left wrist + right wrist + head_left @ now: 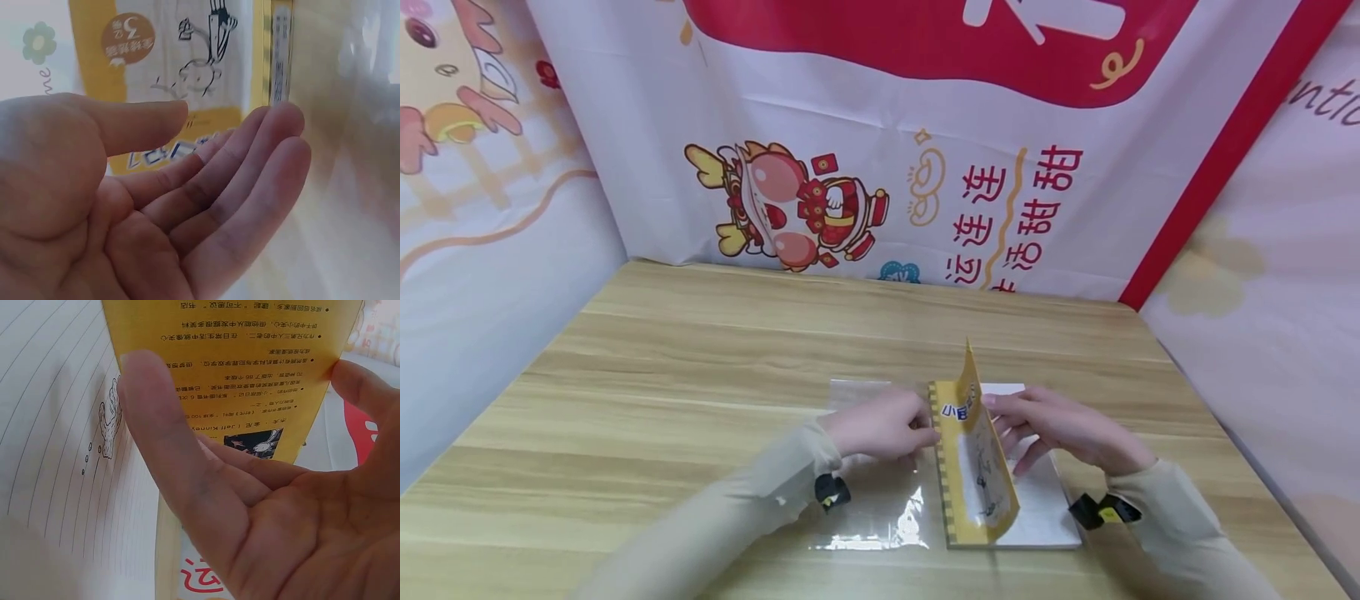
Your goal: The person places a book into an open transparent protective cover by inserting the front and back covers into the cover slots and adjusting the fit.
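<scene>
A yellow-covered book (951, 483) lies on the table with its front cover (237, 356) raised nearly upright, baring a white page (56, 425) with ruled lines and a small drawing. My right hand (1060, 429) is on the inner side of that cover. Its thumb touches the cover's edge, while the other fingers extend between cover and page. Close to the spine, on the book's left, hovers my left hand (187, 200), fingers loosely bent and nothing in its grasp. Beneath that hand a clear plastic sheet (880, 508) lies on the table.
The wood-grain table (647, 400) spreads to the left of the book and behind it. A printed cloth (865, 108) hangs along its back edge, and further printed cloths (1270, 275) stand at the sides.
</scene>
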Tool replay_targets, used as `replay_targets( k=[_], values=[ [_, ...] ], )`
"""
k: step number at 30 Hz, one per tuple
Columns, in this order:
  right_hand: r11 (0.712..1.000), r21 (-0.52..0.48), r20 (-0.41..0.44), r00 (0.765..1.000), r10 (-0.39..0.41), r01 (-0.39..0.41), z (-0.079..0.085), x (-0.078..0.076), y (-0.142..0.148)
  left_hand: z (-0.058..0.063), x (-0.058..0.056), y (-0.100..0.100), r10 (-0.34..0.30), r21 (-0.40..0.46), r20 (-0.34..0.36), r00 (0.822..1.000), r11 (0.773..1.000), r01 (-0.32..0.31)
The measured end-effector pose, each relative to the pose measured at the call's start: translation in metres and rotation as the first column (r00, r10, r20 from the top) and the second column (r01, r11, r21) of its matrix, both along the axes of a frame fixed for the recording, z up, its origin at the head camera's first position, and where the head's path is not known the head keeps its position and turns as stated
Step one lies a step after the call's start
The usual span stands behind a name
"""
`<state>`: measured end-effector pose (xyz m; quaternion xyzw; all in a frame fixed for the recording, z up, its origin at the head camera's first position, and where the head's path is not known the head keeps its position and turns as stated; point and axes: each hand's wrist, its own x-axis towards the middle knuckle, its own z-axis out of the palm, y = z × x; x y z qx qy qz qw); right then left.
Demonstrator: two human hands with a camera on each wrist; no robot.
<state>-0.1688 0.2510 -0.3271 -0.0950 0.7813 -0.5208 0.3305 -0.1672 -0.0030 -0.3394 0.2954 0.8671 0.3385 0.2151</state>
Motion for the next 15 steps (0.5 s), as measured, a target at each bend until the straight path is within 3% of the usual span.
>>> replay_targets(
  k=[5, 9, 12, 15],
  values=[
    [0.999, 0.036, -0.048, 0.998, -0.039, 0.041, 0.003, 0.004, -0.001, 0.006, -0.002, -0.018, -0.074, -0.051, -0.145, 0.987, 0.996, 0.067],
    [0.991, 0.084, -0.085, 0.992, -0.093, 0.1, 0.005, 0.008, -0.005, 0.0, 0.001, -0.031, -0.179, -0.208, -0.242, 0.954, 0.97, 0.129],
    [0.988, 0.094, -0.086, 0.99, -0.114, 0.122, 0.006, 0.01, -0.009, -0.006, 0.007, -0.038, -0.214, -0.339, -0.237, 0.948, 0.932, 0.126],
    [0.988, 0.093, -0.091, 0.989, -0.117, 0.126, 0.006, 0.011, -0.012, -0.01, 0.012, -0.044, -0.198, -0.425, -0.211, 0.957, 0.9, 0.093]
  ],
)
